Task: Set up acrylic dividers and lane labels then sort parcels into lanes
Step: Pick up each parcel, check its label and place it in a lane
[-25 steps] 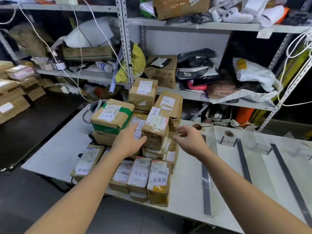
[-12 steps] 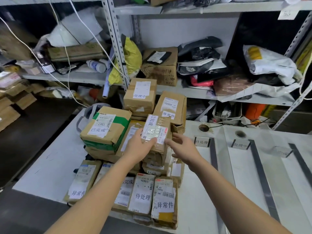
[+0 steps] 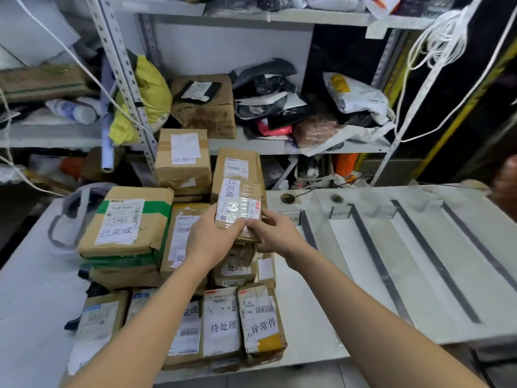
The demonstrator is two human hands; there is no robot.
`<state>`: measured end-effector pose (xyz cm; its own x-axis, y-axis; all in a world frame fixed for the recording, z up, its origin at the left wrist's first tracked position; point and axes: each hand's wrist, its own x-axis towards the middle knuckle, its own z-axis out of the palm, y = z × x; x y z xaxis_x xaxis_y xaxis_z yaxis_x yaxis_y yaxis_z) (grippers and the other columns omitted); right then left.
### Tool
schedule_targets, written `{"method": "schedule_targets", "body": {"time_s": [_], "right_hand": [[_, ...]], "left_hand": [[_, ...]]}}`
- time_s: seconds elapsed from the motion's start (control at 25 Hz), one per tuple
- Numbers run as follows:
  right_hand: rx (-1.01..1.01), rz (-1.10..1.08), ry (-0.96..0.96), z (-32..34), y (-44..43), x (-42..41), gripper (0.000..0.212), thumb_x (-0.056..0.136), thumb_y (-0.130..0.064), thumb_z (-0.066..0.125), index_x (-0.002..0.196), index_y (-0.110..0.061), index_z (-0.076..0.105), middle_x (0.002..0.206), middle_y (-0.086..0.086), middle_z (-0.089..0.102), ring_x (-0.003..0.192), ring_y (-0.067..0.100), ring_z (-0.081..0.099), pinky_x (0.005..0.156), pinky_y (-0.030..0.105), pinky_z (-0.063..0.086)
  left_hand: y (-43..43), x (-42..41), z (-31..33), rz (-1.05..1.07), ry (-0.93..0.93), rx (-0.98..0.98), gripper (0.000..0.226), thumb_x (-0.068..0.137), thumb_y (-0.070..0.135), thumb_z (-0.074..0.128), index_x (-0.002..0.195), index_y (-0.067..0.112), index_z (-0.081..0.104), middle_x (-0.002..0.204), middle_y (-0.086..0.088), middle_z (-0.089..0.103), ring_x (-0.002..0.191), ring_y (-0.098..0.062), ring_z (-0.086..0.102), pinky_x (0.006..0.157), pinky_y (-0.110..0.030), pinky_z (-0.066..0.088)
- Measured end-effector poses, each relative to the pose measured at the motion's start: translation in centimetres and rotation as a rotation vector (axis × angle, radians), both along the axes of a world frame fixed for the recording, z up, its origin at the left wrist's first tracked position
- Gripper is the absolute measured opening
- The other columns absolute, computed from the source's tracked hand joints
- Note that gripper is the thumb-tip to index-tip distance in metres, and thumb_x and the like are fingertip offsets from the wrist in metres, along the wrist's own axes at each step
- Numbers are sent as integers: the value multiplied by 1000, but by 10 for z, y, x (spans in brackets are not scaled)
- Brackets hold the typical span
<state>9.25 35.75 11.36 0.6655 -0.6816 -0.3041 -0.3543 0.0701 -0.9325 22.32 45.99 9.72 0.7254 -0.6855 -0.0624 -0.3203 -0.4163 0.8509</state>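
Mid-frame, our left hand point(image 3: 211, 242) and right hand point(image 3: 272, 233) clamp their fingers on a taped cardboard parcel point(image 3: 240, 208) atop the parcel pile point(image 3: 179, 261); clear acrylic dividers point(image 3: 324, 222) stand at right.

My left hand point(image 3: 208, 243) and right hand point(image 3: 275, 233), near the middle of the frame, are bare. My left forearm point(image 3: 145, 326) is bare from wrist to the lower left edge, my right forearm point(image 3: 372, 317) bare to the lower right edge. Both are slim at the wrist and broader toward the bottom.
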Motion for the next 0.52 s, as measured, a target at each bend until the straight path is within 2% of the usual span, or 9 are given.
{"method": "schedule_targets", "body": {"time_s": [0.12, 0.32, 0.4, 0.52], "right_hand": [[11, -67, -37, 9, 4, -17, 29, 98, -37, 64, 127, -37, 67, 109, -12, 75, 96, 8, 72, 77, 31, 64], [11, -173, -74, 18, -3, -65, 27, 96, -32, 63, 121, -37, 71, 107, -11, 77, 97, 10, 74, 86, 41, 63], [1, -206, -103, 20, -12, -90, 29, 96, -29, 62, 124, -33, 71, 108, -11, 77, 98, 9, 74, 88, 36, 62], [-12, -235, -127, 26, -30, -132, 31, 98, -29, 60, 128, -33, 68, 110, -12, 75, 97, 6, 72, 77, 24, 59]], "left_hand": [[-4, -15, 13, -43, -40, -23, 48, 85, 53, 72, 129, 38, 58, 107, 19, 65, 101, -9, 63, 82, -38, 57], [-24, -53, 24, -114, -42, -40, 48, 87, 55, 68, 130, 37, 58, 116, 12, 68, 101, -13, 64, 85, -45, 59], [-37, -76, 28, -144, -40, -47, 47, 86, 55, 68, 128, 36, 60, 114, 12, 68, 101, -13, 64, 87, -46, 58], [-62, -116, 37, -182, -44, -57, 50, 86, 55, 66, 132, 36, 58, 113, 12, 68, 99, -13, 65, 86, -46, 59]]}}
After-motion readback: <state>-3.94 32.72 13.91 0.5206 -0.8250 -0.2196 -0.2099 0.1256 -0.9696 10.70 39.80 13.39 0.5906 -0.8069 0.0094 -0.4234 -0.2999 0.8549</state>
